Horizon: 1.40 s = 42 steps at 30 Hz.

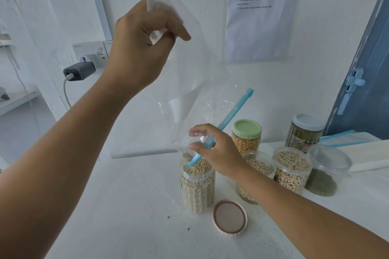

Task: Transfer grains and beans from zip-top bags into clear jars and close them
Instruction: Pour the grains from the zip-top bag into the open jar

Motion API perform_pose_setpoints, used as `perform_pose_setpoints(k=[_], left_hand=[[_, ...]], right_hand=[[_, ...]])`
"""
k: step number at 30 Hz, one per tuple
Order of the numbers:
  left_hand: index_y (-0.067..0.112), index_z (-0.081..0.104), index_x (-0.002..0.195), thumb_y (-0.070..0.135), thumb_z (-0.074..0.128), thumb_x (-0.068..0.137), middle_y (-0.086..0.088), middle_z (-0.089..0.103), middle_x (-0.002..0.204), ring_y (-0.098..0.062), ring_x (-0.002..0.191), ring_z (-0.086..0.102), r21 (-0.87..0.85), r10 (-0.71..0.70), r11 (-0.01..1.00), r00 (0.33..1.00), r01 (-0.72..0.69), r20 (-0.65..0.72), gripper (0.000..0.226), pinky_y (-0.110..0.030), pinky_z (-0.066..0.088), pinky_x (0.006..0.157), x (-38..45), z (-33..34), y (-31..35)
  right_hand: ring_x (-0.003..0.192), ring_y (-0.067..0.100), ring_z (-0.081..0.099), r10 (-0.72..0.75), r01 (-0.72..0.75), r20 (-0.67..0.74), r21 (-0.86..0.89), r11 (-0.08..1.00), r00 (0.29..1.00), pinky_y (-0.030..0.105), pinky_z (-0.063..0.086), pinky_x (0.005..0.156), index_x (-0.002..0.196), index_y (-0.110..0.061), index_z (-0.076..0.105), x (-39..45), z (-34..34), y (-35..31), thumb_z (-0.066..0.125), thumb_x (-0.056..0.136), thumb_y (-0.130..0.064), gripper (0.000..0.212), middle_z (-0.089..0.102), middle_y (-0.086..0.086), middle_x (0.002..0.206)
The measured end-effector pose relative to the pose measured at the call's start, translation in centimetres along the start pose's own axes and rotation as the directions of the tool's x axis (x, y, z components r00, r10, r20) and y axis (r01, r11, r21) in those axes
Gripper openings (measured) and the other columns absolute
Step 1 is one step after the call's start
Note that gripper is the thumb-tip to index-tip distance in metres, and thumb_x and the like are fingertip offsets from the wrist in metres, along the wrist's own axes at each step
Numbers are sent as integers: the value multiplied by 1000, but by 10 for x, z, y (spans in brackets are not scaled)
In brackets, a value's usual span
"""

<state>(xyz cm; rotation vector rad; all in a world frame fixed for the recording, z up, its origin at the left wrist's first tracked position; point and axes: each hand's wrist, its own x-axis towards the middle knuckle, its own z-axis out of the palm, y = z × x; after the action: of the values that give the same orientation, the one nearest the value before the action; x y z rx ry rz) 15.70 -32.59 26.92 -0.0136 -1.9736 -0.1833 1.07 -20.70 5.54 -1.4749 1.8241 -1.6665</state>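
Head view, near to far, placed from my two grips.

Item: round pinkish-brown plastic lid (229, 218), upturned on the white tabletop (126, 206), below my right grip and nearest me, just beside the jar's foot.

Item: tall clear plastic jar of pale small grains (197, 185), upright and uncapped, full almost to the rim, directly under my right grip.

Item: right hand (212, 149), thumb and fingers pinching the mouth end of the clear zip-top bag with a blue seal strip (189, 82) right over the jar opening; the strip's lower tip dips into the rim.

Item: left hand (143, 46), raised well above and up-left of the right, fingers curled, pinching the bag's bottom corner. The bag hangs between the grips and looks empty.

Key relation: the bag's long axis runs steeply from the high left grip down to the low right grip, mouth downward onto the jar. The right hand is nearer both jar and lid, so I judge capping falls to it once the bag is clear.

Item: beyond the right grip, to its right, a green-lidded jar of yellow kernels (246, 136), two open jars of pale beans (291, 169), an open jar of dark green beans (324, 174).
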Motion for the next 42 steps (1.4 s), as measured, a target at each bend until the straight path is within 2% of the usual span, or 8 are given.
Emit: perform_pose_setpoints(k=[6, 9, 14, 20, 28, 32, 37, 42], left_hand=[[14, 80, 93, 2, 62, 95, 0, 68, 107, 2, 102, 60, -3, 19, 1000, 1000, -19, 1, 22, -19, 50, 88, 1, 1, 3], [14, 80, 93, 2, 62, 95, 1, 68, 106, 0, 101, 61, -5, 23, 1000, 1000, -23, 4, 21, -17, 49, 86, 1, 2, 5], [15, 80, 92, 1, 63, 95, 2, 67, 104, -5, 100, 62, -21, 29, 999, 999, -30, -19, 22, -18, 48, 85, 3, 2, 8], [14, 80, 91, 1, 62, 95, -2, 69, 104, -2, 101, 61, -19, 42, 999, 999, -43, -24, 22, -16, 47, 85, 4, 4, 11], [15, 80, 91, 0, 61, 93, 0, 68, 104, -2, 102, 61, -24, 44, 999, 999, -45, -28, 24, -16, 47, 86, 8, 5, 12], [13, 80, 91, 0, 62, 94, -1, 68, 104, -2, 101, 61, -13, 42, 999, 999, -43, -19, 22, -15, 46, 85, 7, 6, 11], [16, 79, 91, 0, 61, 94, 0, 68, 104, -3, 101, 61, -23, 43, 999, 999, -44, -2, 24, -17, 48, 86, 6, 7, 10], [16, 79, 91, 0, 61, 94, -1, 68, 104, -5, 101, 62, -16, 59, 998, 998, -59, 5, 24, -18, 49, 86, 6, 7, 8]], right_hand=[[106, -1, 70, 2, -2, -35, 12, 1000, 999, 15, 51, 95, 122, -29, 67, -1, -2, 5, 77, 94, -18, 32, 69, -18, 123], [119, -8, 59, -27, 26, -10, -70, 997, 1000, 9, 45, 95, 126, -32, 64, -1, -2, 6, 76, 94, -21, 36, 67, -19, 126], [124, 1, 61, -31, 31, -3, -76, 997, 1000, 22, 54, 99, 133, -39, 55, -1, 2, 8, 75, 95, -20, 47, 67, -16, 129], [90, 7, 74, 0, 2, -93, 19, 1000, 996, 20, 59, 81, 121, -30, 63, -1, 0, 5, 81, 88, -8, 43, 75, -4, 93], [88, 14, 68, -54, 52, -85, -19, 998, 995, 21, 58, 82, 131, -39, 54, -2, 4, 4, 88, 82, -21, 62, 59, -1, 98], [81, 14, 63, -57, 51, -106, -51, 997, 993, 17, 55, 77, 129, -33, 57, -2, 4, 1, 88, 83, -23, 56, 55, -4, 89], [81, 3, 67, -15, 15, -3, 2, 1000, 1000, 16, 54, 69, 130, -32, 60, -1, 3, 3, 73, 95, -9, 44, 63, -1, 105], [86, 5, 70, 16, -16, 2, 6, 1000, 1000, 18, 57, 73, 124, -32, 62, -2, 3, 3, 76, 93, -10, 41, 64, -4, 100]])
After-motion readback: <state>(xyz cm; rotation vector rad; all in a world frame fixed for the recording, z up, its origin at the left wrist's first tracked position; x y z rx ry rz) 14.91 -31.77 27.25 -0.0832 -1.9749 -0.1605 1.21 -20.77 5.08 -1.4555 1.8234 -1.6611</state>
